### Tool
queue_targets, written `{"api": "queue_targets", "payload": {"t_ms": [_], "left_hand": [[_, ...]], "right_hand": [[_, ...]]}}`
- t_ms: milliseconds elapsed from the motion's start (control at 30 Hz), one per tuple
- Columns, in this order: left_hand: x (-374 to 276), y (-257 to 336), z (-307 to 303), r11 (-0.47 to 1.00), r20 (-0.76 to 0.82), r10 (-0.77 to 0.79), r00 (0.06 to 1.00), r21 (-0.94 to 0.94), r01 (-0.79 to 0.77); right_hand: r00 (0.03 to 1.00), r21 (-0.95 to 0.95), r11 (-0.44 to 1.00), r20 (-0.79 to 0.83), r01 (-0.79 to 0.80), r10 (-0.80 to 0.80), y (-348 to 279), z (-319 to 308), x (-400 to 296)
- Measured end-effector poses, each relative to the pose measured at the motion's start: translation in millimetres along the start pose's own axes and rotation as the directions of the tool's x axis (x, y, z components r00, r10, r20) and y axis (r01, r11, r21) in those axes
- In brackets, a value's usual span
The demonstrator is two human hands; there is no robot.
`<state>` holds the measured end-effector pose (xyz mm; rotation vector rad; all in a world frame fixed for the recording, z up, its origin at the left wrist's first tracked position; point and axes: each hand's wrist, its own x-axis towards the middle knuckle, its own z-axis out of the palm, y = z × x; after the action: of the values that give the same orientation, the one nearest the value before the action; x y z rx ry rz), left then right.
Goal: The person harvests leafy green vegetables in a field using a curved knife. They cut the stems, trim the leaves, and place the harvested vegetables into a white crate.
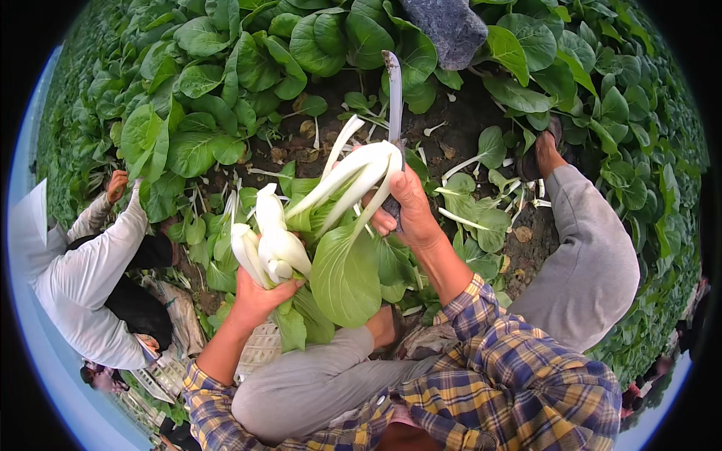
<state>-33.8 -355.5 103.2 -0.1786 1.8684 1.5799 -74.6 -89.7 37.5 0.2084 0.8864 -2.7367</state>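
Observation:
My left hand [259, 296] grips a bunch of several bok choy heads [276, 242], their white stem bases turned up and the leaves hanging below. My right hand [416, 206] is closed around the dark handle of a harvesting knife [395, 101]. Its narrow blade points away from me and curves a little at the soiled tip. Another bok choy plant [355, 177] lies against the knife handle, its stem base at my right fingers. Its stems and a broad leaf reach down towards the bunch. My right fingers are partly hidden behind these stems.
Standing bok choy [237, 73] fills the far side and the right. Cut leaves [474, 217] litter the soil. A grey cloth-like object [448, 34] lies on plants. A pale slatted crate [259, 349] stands by my knee. A co-worker in white [84, 276] crouches at left.

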Motion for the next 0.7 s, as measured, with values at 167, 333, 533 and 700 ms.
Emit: {"api": "queue_targets", "payload": {"t_ms": [167, 333, 533, 700], "left_hand": [[-2.5, 21.5, 7.2, 0.981, 0.003, 0.054, 0.999, 0.184, -0.054], [-19.7, 85.5, 29.2, 0.959, 0.059, 0.184, 0.981, 0.208, -0.192], [-36.5, 118.1, 106.8, 0.865, 0.097, 0.397, 0.913, 0.292, -0.407], [-53.8, 109.6, 155.3, 0.845, 0.087, 0.482, 0.872, 0.215, -0.489]], "right_hand": [[0.974, -0.311, 0.945, -0.165, 0.098, -0.155, -53.4, 8.6, -11.7], [0.948, -0.654, 0.737, -0.094, 0.171, -0.303, -113.2, 27.3, -43.6], [0.929, -0.670, 0.692, -0.013, 0.268, -0.371, -127.9, 77.9, -97.5], [0.919, -0.637, 0.694, 0.061, 0.336, -0.389, -148.9, 93.2, -141.2]]}}
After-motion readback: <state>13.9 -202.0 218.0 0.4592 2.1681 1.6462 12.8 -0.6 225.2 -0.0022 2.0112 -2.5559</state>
